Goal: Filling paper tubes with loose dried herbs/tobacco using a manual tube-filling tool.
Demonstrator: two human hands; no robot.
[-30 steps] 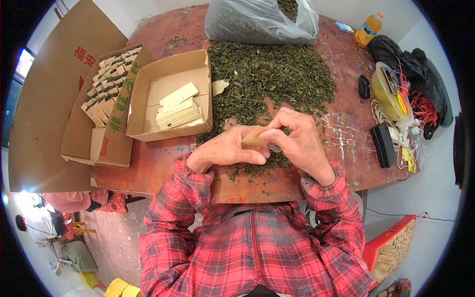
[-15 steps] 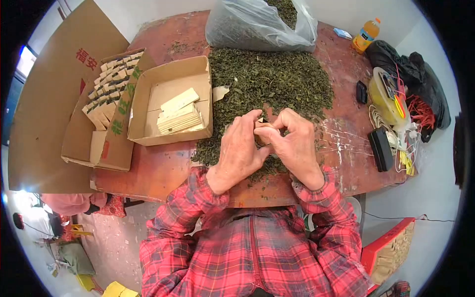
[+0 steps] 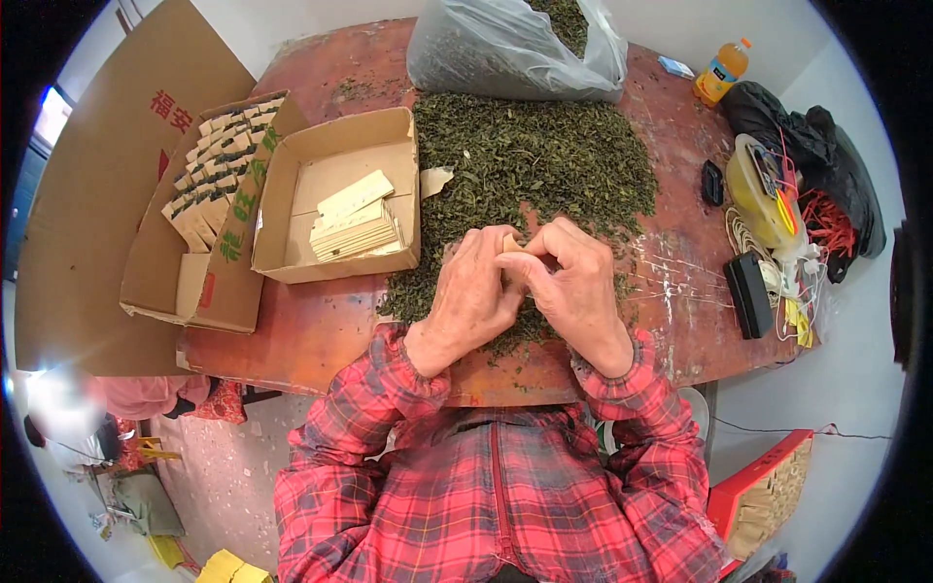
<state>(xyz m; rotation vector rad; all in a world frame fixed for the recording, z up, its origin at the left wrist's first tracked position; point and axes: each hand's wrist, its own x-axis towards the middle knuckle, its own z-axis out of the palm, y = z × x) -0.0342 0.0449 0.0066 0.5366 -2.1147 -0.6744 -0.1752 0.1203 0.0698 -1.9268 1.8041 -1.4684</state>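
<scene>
Between the fingertips of both hands is a small tan paper packet (image 3: pixel 511 243), mostly hidden by the fingers. My left hand (image 3: pixel 468 293) is closed on its left side. My right hand (image 3: pixel 575 284) grips the other side, its thumb laid across the near face. Both hands are just above the near part of a spread heap of dry dark-green leaves (image 3: pixel 535 146) that look like tea. Left of them, flat cream paper packets (image 3: pixel 355 228) lie stacked in a shallow cardboard box (image 3: pixel 292 204). Farther left, a second carton (image 3: pixel 155 282) holds rows of packets (image 3: pixel 219 175) with dark tops.
A clear plastic bag (image 3: pixel 505 58) of leaves stands behind the heap. On the right are an orange drink bottle (image 3: pixel 721 73), a black case (image 3: pixel 747 293), a yellowish tub (image 3: pixel 763 209), cables and a black bag (image 3: pixel 841 175). A tall cardboard sheet (image 3: pixel 87 223) rises at far left.
The tan paper shows more plainly between my fingertips, and a dark spot at its top is out of sight. My right fingers have shifted slightly left; both hands keep their hold.
</scene>
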